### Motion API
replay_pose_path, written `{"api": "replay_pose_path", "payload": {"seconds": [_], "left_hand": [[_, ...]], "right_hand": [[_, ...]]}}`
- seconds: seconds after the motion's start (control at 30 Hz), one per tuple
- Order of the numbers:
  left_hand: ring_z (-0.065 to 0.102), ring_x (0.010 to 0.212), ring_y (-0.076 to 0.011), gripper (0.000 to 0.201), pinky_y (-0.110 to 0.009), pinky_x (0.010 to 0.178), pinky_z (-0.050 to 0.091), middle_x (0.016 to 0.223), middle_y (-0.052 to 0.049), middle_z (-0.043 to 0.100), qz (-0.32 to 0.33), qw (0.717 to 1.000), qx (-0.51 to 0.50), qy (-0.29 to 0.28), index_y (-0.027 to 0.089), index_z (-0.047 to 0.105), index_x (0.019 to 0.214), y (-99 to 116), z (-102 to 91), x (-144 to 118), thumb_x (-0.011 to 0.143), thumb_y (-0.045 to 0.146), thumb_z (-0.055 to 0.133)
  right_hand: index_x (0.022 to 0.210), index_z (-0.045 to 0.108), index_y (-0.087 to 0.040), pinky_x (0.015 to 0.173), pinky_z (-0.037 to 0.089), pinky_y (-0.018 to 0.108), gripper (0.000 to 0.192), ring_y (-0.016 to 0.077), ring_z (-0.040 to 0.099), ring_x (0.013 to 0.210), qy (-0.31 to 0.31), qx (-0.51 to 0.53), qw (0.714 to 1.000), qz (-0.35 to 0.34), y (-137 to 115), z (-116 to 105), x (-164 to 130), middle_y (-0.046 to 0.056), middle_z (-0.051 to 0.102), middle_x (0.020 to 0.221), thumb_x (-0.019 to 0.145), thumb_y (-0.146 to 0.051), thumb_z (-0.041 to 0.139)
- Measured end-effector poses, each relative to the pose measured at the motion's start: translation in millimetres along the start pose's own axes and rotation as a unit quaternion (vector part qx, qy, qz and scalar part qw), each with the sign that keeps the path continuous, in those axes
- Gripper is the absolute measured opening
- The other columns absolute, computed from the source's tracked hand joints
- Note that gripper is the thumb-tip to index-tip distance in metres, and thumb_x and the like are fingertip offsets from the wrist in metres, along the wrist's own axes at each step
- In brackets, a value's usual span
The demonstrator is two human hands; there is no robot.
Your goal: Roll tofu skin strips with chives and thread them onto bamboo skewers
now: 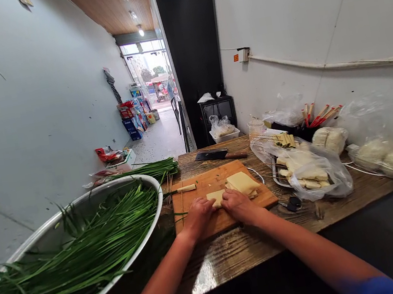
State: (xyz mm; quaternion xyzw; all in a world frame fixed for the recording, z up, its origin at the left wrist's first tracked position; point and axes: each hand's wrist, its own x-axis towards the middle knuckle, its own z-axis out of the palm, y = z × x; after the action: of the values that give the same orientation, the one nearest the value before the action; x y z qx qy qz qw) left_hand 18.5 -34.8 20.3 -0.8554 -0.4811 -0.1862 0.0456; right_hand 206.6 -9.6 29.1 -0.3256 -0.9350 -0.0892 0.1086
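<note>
My left hand (200,214) and my right hand (240,205) are side by side over the wooden cutting board (201,231). Between them lies a pale yellow tofu sheet (214,197), folded or rolled, with the curled fingers of both hands gripping its near edge. What is under the fingertips is hidden. Just beyond my right hand rests a stack of square tofu sheets (241,183). A knife with a light wooden handle (186,188) and thin bamboo skewers (182,201) lie at the board's left side.
A big metal basin (151,178) of green chives (120,231) stands at left, with another chive bundle (158,168) behind it. A cleaver (213,155) lies past the board. To the right are a plastic-covered tray (282,181), a black key fob (293,203) and bagged food (391,153).
</note>
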Motion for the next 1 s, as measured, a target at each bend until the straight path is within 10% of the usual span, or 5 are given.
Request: {"api": "replay_pose_path", "payload": {"seconds": [1.0], "left_hand": [[0.054, 0.082, -0.0166, 0.019, -0.033, 0.078, 0.026, 0.081, -0.001, 0.067, -0.039, 0.996, -0.062, -0.047, 0.025, 0.071, 0.082, 22.1, -27.7, -13.3, 0.086, 0.03, 0.052]], "right_hand": [[0.075, 0.066, -0.014, 0.068, 0.035, 0.026, 0.027, 0.0163, 0.05, 0.081, -0.002, 0.101, 0.994, 0.038, -9.3, -13.7, -21.1, 0.008, 0.058, 0.081, 0.09, -0.02, 0.044]]}}
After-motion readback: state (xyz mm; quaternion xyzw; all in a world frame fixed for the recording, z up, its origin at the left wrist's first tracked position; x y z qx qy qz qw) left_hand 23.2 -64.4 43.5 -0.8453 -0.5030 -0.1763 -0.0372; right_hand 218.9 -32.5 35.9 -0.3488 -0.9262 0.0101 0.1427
